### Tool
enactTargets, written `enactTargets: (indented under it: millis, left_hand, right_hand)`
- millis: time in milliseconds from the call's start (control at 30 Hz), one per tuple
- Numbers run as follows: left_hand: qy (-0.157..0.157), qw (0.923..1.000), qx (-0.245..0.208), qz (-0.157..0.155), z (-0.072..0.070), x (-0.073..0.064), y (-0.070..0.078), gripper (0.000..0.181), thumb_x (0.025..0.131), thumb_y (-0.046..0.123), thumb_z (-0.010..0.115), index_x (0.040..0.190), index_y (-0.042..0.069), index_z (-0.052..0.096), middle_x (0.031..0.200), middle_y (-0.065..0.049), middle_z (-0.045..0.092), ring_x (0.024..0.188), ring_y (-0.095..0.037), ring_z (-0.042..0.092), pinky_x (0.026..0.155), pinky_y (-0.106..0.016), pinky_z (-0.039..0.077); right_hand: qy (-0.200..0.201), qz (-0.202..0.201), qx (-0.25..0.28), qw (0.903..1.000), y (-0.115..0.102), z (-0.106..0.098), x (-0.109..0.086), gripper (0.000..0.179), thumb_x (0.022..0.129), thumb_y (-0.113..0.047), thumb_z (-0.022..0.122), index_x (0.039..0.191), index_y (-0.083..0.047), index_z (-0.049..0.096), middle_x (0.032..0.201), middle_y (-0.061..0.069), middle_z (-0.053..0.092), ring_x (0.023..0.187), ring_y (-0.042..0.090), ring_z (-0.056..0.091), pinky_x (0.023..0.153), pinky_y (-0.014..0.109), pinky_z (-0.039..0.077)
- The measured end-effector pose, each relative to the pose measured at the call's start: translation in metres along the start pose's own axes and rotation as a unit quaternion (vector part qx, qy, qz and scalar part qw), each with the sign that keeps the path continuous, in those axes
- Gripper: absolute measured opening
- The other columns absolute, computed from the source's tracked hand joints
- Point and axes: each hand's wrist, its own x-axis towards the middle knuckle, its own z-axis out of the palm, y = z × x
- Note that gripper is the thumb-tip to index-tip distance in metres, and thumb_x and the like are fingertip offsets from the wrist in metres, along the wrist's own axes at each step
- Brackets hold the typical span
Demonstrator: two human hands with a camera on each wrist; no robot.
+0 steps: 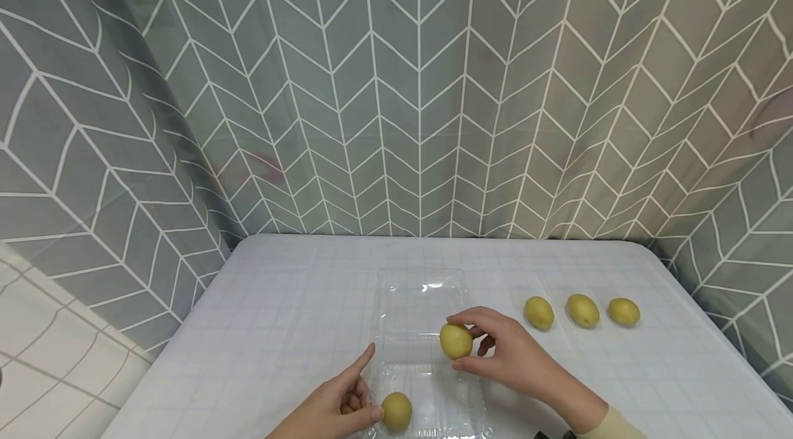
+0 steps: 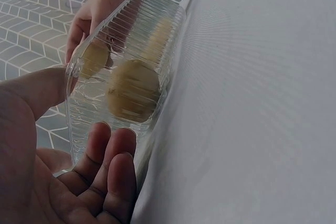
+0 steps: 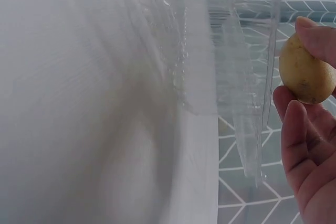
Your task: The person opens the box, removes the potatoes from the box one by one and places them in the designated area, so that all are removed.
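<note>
An open clear plastic clamshell container lies on the table with its lid folded back toward the far side. One yellow lemon sits in the near left corner of its tray. My right hand pinches another lemon between thumb and fingers, above the container near the hinge; the right wrist view shows this lemon too. At the left side, my left hand holds the container's rim, thumb over the edge. In the left wrist view its curled fingers lie against the outer wall.
Three more lemons stand in a row on the right of the white-covered table: the left one, the middle one and the right one. A grey curtain with white chevron lines hangs behind the table.
</note>
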Motion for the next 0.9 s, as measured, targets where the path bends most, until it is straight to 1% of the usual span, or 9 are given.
enactTargets:
  millis: [167,267,500,600,667,900]
  left_hand:
    - [0.001,1.0000,-0.004,-0.004,0.000,0.000,0.000,0.083,0.095,0.025,0.068,0.158,0.008,0.017,0.088,0.001,0.056,0.071,-0.002,0.052,0.064,-0.016,0.047]
    - [0.002,0.9999,-0.006,-0.008,0.000,0.000,0.000,0.083,0.095,0.025,0.069,0.158,0.008,0.017,0.088,0.001,0.056,0.071,-0.003,0.052,0.064,-0.016,0.047]
    - [0.002,0.9999,-0.005,-0.012,0.000,0.000,-0.001,0.083,0.095,0.025,0.068,0.159,0.009,0.017,0.088,0.001,0.056,0.071,-0.003,0.052,0.063,-0.017,0.047]
    - [0.004,0.9999,-0.001,-0.014,0.000,0.000,0.000,0.083,0.095,0.026,0.069,0.158,0.008,0.018,0.088,0.000,0.056,0.070,-0.003,0.052,0.062,-0.017,0.047]
    - [0.006,0.9998,0.003,-0.017,0.000,0.000,0.000,0.084,0.095,0.027,0.069,0.158,0.007,0.018,0.088,0.001,0.056,0.070,-0.003,0.052,0.062,-0.017,0.047]
    - [0.012,0.9996,0.008,-0.024,0.000,-0.001,0.002,0.083,0.094,0.028,0.069,0.158,0.008,0.020,0.087,0.001,0.056,0.069,-0.003,0.052,0.062,-0.017,0.047]
  right_hand:
    - [0.012,0.006,-0.004,0.9999,0.001,-0.006,-0.005,0.051,0.080,-0.031,0.084,0.126,-0.023,0.064,0.120,-0.007,0.063,0.090,0.013,0.065,0.067,0.028,0.055]
    - [0.022,0.016,-0.014,0.9995,0.002,-0.010,-0.009,0.050,0.080,-0.033,0.084,0.125,-0.024,0.064,0.120,-0.007,0.063,0.090,0.013,0.064,0.068,0.028,0.055]
    - [0.041,0.025,-0.021,0.9987,0.003,-0.021,-0.018,0.051,0.080,-0.032,0.084,0.126,-0.020,0.064,0.121,-0.004,0.063,0.090,0.013,0.064,0.067,0.028,0.055]
    - [0.043,0.030,-0.026,0.9983,0.004,-0.024,-0.021,0.051,0.080,-0.032,0.084,0.125,-0.021,0.064,0.119,-0.004,0.064,0.090,0.013,0.064,0.066,0.028,0.055]
    - [0.046,0.039,-0.033,0.9976,0.005,-0.026,-0.025,0.051,0.079,-0.033,0.084,0.125,-0.021,0.064,0.118,-0.005,0.064,0.089,0.012,0.064,0.066,0.028,0.055]
    - [0.065,0.088,-0.049,0.9928,0.011,-0.034,-0.037,0.052,0.076,-0.032,0.087,0.123,-0.026,0.065,0.115,-0.010,0.063,0.087,0.011,0.064,0.067,0.028,0.055]
